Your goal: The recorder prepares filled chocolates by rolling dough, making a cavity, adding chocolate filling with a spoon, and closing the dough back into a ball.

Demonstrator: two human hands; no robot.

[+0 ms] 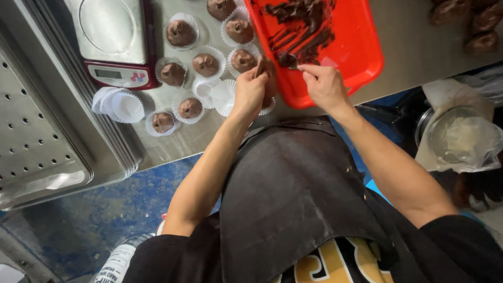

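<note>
The right hand (326,84), pinched shut on a spoon (290,61), scrapes chocolate mix off the red tray (361,47), while the left hand (250,91) grips a filled paper cup (267,99) beside that tray on the counter (408,47); the next move likely calls for a level spoonful.

Both bare forearms reach away from the body toward the far side, converging as they go. The left hand (250,90) sits left of centre, wrist straight, fingers curled closed around something thin, knuckles up. The right hand (325,84) lies just beside it to the right, back of the hand up, fingers pinched together at the far left tip. Black short sleeves cover the upper arms.
</note>
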